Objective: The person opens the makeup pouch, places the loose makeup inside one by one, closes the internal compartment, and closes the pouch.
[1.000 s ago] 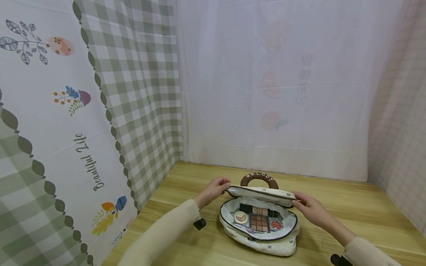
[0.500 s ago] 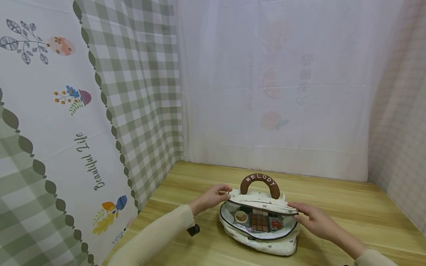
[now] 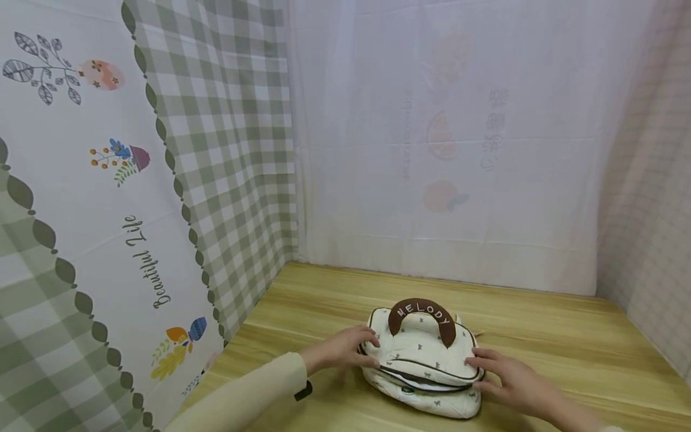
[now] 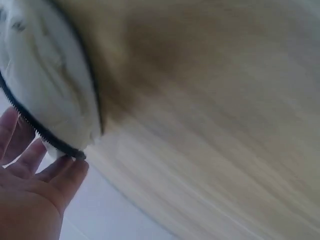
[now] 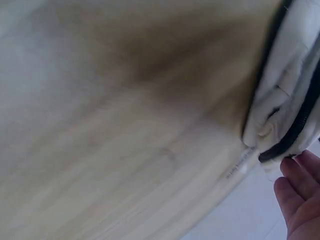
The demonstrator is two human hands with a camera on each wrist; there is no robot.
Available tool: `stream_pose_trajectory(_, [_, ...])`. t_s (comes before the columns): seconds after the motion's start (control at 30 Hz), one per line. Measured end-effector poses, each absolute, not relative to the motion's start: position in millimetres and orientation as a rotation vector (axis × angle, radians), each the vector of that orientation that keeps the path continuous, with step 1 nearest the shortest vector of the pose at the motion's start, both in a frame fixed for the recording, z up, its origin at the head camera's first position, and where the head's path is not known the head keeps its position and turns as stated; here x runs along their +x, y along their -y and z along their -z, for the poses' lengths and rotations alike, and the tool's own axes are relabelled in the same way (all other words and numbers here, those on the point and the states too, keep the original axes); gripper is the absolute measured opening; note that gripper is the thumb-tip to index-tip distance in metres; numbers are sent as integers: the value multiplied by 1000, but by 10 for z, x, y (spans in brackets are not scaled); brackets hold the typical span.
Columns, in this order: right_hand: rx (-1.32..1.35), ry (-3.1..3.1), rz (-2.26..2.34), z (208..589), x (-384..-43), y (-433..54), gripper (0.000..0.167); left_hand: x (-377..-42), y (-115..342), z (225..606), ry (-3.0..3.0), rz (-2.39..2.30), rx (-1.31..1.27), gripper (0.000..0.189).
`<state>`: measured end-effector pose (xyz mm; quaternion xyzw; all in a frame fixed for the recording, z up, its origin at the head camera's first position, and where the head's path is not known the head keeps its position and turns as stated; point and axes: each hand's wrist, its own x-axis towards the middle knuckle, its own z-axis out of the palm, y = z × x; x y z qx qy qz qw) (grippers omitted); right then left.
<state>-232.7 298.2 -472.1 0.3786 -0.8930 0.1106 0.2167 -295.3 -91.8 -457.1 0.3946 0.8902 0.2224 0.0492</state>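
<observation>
A cream quilted makeup bag (image 3: 421,360) with small bow prints sits on the table, its lid lowered. A brown padded handle (image 3: 423,309) reading "MELODY" stands up from the lid. Along the front, the dark zipper edges leave a narrow gap; what lies inside is hidden. My left hand (image 3: 345,349) rests at the lid's left side, fingers loosely bent over the corner. Its fingertips touch the toothed zipper edge (image 4: 42,131) in the left wrist view. At the right side, my right hand (image 3: 510,379) touches the lid with fingers extended, close to the zipper end (image 5: 280,150).
The bag stands on a wood-grain table (image 3: 302,294). Green checked cloth (image 3: 232,120) hangs at the left and a pale curtain (image 3: 367,228) closes the back. A small white tag (image 5: 242,162) with print sticks out at the bag's right side.
The lid has come down toward me over the bag's opening, covering the cosmetics seen inside before. Both hands moved down and forward with it, from pinching its corners to resting at its sides.
</observation>
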Motion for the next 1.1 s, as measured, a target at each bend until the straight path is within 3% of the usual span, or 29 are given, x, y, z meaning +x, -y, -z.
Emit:
stream_pose_trajectory(0.1, [1035, 2531, -247, 4779, -2275, -2965, 48, -2881, 934, 4642, -2787, -446, 1317, 34])
stream_pose_trajectory(0.27, [972, 2553, -192, 4850, -2243, -2946, 48, -2868, 945, 4796, -2907, -338, 1506, 18])
stream_pose_trajectory(0.47, [935, 2549, -223, 4840, -2218, -2929, 40, -2885, 938, 4855, -2925, -428, 1455, 22])
stream_pose_trajectory(0.63, [904, 2560, -257, 4777, -2256, -2876, 35, -2872, 943, 4888, -2962, -441, 1473, 12])
stream_pose_trajectory(0.8, [882, 2580, -278, 4699, -2294, -2838, 34, -2855, 959, 4897, -2996, -434, 1456, 17])
stream_pose_trajectory(0.9, [814, 2645, -342, 4638, -2313, -2797, 41, -2843, 980, 4878, -2994, -436, 1412, 16])
stream_pose_trajectory(1.1, [776, 2712, -419, 4549, -2386, -2687, 71, -2822, 1011, 4809, -2938, -483, 1359, 29])
